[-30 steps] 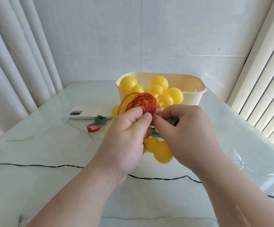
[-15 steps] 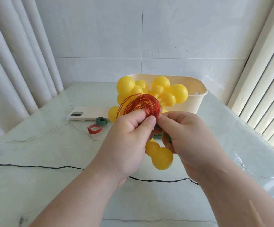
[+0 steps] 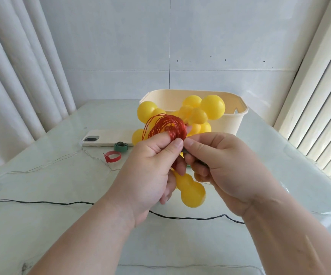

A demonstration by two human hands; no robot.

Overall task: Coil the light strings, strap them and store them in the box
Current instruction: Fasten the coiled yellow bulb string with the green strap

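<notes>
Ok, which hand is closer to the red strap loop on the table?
Left. The left hand is just right of the red strap loop; the right hand sits farther right.

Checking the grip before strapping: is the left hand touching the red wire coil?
Touching. The head view shows the left hand pinching the red wire coil, thumb and forefinger pressed on its strands.

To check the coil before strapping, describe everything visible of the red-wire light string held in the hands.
The light string is thin red wire wound into a loose round coil of many turns, carrying smooth glossy yellow balls, plastic by the look. It is held above the table, in front of the cream box. The left hand grips the coil, thumb on its front; the right hand pinches at its right edge. Two balls hang below the hands.
</notes>
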